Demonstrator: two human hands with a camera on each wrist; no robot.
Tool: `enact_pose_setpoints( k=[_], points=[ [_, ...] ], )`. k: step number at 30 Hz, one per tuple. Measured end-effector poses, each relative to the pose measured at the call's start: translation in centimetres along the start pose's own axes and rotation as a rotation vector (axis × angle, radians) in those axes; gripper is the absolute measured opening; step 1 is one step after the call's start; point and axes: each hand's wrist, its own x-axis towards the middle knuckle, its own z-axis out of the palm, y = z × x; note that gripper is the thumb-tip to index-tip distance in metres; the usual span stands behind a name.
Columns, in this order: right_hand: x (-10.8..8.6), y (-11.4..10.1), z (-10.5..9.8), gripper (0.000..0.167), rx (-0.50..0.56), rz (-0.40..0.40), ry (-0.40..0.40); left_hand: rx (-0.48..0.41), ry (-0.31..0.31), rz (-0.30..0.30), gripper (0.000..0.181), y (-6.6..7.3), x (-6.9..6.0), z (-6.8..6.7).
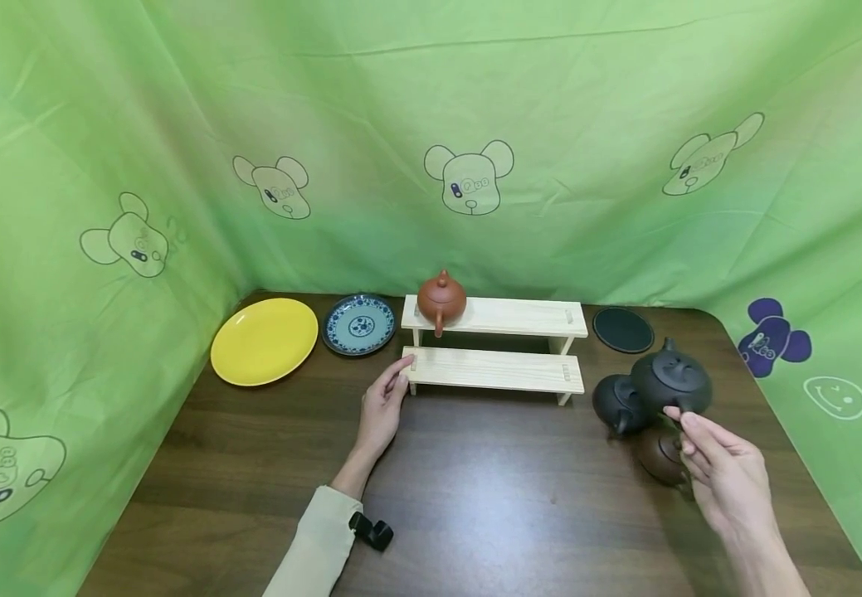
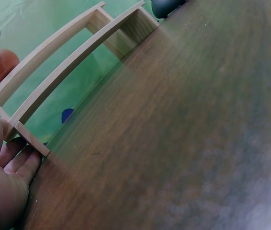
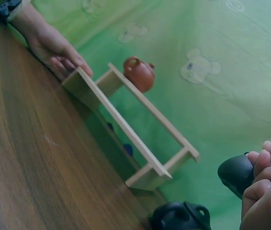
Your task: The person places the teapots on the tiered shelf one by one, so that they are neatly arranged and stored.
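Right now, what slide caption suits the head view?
Right hand grips the larger black teapot; left hand touches the wooden stand.

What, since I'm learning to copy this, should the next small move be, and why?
Probably ease the large black teapot left toward the upper shelf, beside the red teapot. The right hand has a grip on the black one's handle, the left hand touches the lower shelf, and the upper shelf is bare right of the red pot.
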Motion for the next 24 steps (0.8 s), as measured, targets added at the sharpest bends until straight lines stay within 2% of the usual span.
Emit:
enact_pose_setpoints(
  k=[5, 11, 19, 24],
  points=[
    [0.4, 0.0, 1.5, 0.038, -0.063, 0.020, -0.003, -0.004, -0.001, 0.001, 0.036, 0.2, 0.0, 0.0],
    [0.9, 0.7, 3.7, 0.039, -0.090, -0.031, -0.048, -0.011, -0.002, 0.037, 0.035, 0.1, 0.0, -0.2],
    [1.4, 1.3, 5.9, 0.035, -0.152, -0.038, -0.048, -0.050, -0.006, -0.014, 0.035, -0.9, 0.2, -0.1],
    [1.8, 1.8, 6.9, 0.037, -0.192, -0.031, -0.055, -0.040, -0.003, -0.012, 0.035, -1.2, 0.3, -0.1]
  ],
)
